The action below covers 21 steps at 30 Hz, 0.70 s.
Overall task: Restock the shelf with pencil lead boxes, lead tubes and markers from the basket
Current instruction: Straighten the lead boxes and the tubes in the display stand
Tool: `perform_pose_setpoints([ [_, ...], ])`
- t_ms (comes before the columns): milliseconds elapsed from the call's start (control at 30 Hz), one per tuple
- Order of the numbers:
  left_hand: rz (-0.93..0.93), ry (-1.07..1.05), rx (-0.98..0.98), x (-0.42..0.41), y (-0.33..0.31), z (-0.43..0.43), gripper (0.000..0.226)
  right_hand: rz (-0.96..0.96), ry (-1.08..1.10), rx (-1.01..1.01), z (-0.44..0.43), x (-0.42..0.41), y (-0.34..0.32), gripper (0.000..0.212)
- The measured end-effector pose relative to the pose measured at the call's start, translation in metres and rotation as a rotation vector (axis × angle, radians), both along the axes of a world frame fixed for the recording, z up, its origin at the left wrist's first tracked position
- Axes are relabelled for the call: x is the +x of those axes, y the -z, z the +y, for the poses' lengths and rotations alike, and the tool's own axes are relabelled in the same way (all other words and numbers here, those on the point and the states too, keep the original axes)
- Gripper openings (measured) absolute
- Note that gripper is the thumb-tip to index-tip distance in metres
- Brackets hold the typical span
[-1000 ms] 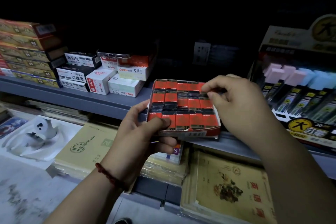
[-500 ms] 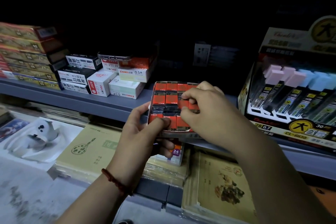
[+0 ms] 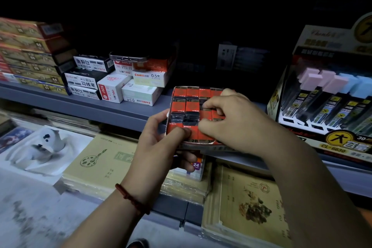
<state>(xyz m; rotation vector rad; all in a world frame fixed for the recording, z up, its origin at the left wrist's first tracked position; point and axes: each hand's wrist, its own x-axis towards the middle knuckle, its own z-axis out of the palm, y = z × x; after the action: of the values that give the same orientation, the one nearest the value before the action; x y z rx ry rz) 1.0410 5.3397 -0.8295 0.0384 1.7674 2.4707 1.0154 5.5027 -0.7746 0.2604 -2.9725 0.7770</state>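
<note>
An open carton (image 3: 182,104) packed with several small red-and-black 2B lead boxes hangs just in front of the grey shelf (image 3: 112,109). My left hand (image 3: 161,145) grips the carton's near left corner, thumb on top of the front row and fingers underneath. My right hand (image 3: 227,119) lies over the carton's right half with curled fingers, pinching one of the small lead boxes in the middle rows. That hand hides the carton's right side.
Stacked white and black refill boxes (image 3: 112,84) and a phone (image 3: 128,57) stand on the shelf to the left. A display of lead tubes (image 3: 330,102) fills the right. Sketch pads (image 3: 245,205) and a box with a white figure (image 3: 40,147) lie on the lower shelf.
My right hand moved from the carton's far right corner to its middle and now pinches a small box there. My left hand kept its grip on the carton.
</note>
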Motion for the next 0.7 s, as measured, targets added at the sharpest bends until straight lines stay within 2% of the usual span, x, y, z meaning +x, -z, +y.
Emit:
perform_pose_setpoints([
  [167,0.0,0.009,0.008,0.001,0.001,-0.001,0.038,0.063,0.001,-0.11,0.004,0.0,0.003,0.027],
  [433,-0.004,0.011,0.009,0.001,0.0,-0.002,0.038,0.148,0.012,-0.516,0.013,0.002,0.0,0.021],
  [567,-0.008,0.021,0.012,0.002,-0.001,-0.002,0.039,0.265,0.08,-0.565,0.014,0.006,-0.005,0.018],
  [633,-0.008,0.018,0.011,0.002,-0.001,-0.002,0.039,0.251,0.116,-0.631,0.015,0.007,-0.008,0.011],
  [700,-0.008,0.014,0.009,0.001,0.0,-0.002,0.039,0.258,0.147,-0.609,0.013,0.008,-0.008,0.015],
])
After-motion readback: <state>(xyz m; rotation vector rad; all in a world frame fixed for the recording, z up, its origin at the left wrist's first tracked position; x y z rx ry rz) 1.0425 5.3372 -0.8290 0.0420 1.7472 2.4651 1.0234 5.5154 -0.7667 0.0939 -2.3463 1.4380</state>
